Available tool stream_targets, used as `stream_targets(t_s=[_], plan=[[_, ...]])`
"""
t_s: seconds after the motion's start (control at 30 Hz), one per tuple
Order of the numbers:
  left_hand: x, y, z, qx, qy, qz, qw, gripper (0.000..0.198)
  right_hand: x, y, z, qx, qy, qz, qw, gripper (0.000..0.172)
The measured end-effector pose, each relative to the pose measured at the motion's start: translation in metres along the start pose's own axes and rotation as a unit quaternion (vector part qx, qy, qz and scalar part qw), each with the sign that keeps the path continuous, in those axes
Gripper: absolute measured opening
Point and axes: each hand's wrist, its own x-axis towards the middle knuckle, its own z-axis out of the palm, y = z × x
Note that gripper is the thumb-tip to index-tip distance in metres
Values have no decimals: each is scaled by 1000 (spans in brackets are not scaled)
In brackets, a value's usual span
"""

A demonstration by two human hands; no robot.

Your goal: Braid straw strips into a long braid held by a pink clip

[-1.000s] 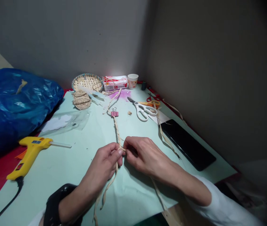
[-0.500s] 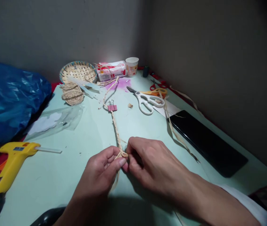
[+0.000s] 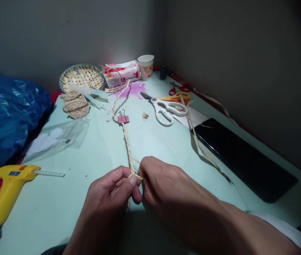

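Observation:
A pale straw-coloured braid [image 3: 127, 143] runs down the table toward me, and a pink binder clip [image 3: 123, 119] grips it partway along. My left hand [image 3: 112, 191] pinches the near end of the braid between thumb and fingers, with a loose strand hanging below. Close beside it, my right hand [image 3: 163, 180] is closed on a strand that leads off to the right from the braid's end. Its fingertips are partly hidden behind the back of the hand.
At left lie a yellow glue gun [image 3: 9, 187], a blue plastic bag [image 3: 7, 117] and a twine bundle [image 3: 76, 104]. A woven basket [image 3: 69, 76], tissue pack [image 3: 122, 76] and paper cup [image 3: 146, 67] stand behind. White-handled scissors [image 3: 165, 109] and a black slab [image 3: 246, 159] lie right.
The strand in my right hand is drawn out straighter to the right, where it was bunched before. Both hands stay at the braid's end. The camera view has shifted slightly.

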Motion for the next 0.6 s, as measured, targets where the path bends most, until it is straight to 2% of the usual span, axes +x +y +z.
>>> stream_targets(t_s=[0.1,0.27,0.47,0.6], plan=[[0,-2,-1,-37,-15,3,999,30,-3,0,-1,-6,-2,5,1000,18],[1,-8,-2,-72,-29,-4,997,30,-3,-3,-5,-33,13,-72,997,18],[3,-10,-1,-11,27,100,995,13,-2,-6,-4,-72,59,-77,993,18],[1,-10,-1,76,66,157,982,13,-3,-5,-1,-94,85,-78,989,17]])
